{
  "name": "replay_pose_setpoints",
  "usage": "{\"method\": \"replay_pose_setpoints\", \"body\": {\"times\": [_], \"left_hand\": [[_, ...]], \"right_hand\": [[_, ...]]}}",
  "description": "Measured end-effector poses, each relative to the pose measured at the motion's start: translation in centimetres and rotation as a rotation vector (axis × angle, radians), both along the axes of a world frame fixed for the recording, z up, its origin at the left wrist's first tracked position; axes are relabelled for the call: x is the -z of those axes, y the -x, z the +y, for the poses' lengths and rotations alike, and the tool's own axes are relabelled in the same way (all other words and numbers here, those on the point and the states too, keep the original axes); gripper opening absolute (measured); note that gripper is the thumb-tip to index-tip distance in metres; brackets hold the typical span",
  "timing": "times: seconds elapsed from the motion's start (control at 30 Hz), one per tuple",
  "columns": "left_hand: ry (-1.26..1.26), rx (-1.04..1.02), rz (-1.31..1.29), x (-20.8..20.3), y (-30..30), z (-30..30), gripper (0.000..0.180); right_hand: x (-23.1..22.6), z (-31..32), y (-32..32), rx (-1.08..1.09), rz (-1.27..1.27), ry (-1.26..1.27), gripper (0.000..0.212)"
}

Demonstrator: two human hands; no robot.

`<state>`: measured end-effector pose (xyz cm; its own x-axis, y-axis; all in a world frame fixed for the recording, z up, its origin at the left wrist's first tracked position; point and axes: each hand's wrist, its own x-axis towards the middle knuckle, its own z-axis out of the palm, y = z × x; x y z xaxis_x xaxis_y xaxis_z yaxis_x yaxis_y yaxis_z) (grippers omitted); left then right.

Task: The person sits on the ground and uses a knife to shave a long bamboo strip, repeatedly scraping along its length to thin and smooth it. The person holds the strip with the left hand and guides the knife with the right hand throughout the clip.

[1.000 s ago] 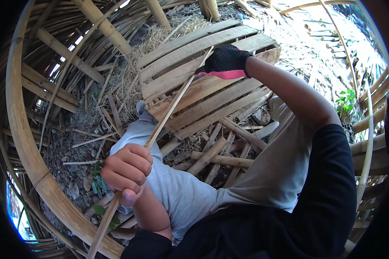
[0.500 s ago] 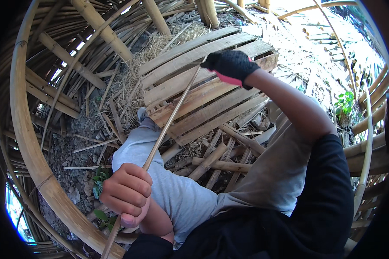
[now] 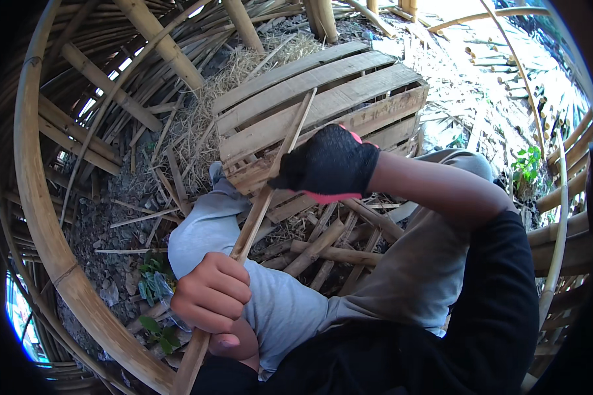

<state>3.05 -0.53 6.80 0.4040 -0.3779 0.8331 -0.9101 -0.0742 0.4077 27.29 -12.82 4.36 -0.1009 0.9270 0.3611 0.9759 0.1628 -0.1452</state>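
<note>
My bare left hand (image 3: 211,293) is closed around the lower part of a long split bamboo strip (image 3: 251,227), above my left thigh. The strip slants up and away, its flat pale face showing, and its far tip lies over a wooden slatted pallet (image 3: 349,89). My right hand (image 3: 329,163), in a black glove with pink edging, is closed at the strip's middle, fingertips against it. Whether a small tool is also inside that glove is hidden.
A thick curved bamboo pole (image 3: 53,217) runs along my left side. Straw (image 3: 191,145) and cut bamboo pieces (image 3: 316,249) litter the ground around the pallet. Upright bamboo posts (image 3: 244,26) stand behind it, and small green plants (image 3: 526,164) grow at the right.
My right hand has come down from the strip's far end to its middle. The strip has turned, showing a wider face. My left hand has shifted slightly right.
</note>
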Motion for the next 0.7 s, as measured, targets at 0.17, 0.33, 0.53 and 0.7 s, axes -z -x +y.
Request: {"method": "replay_pose_setpoints", "body": {"times": [0.17,0.33,0.53,0.7], "left_hand": [[-0.038,0.045,0.000,0.3,-1.3,-0.3,0.055],[0.036,0.028,-0.020,0.2,-0.6,0.9,0.056],[0.112,-0.003,-0.029,1.2,-0.3,1.5,0.056],[0.009,0.019,-0.005,0.2,-0.5,0.5,0.055]], "right_hand": [[-0.1,-0.4,-2.6,0.129,0.102,0.249,0.035],[0.0,-1.3,-0.1,0.030,-0.133,0.077,0.027],[-0.1,-0.5,-1.6,0.078,-0.081,0.122,0.031],[-0.1,0.7,-2.5,0.164,-0.116,0.193,0.030]]}}
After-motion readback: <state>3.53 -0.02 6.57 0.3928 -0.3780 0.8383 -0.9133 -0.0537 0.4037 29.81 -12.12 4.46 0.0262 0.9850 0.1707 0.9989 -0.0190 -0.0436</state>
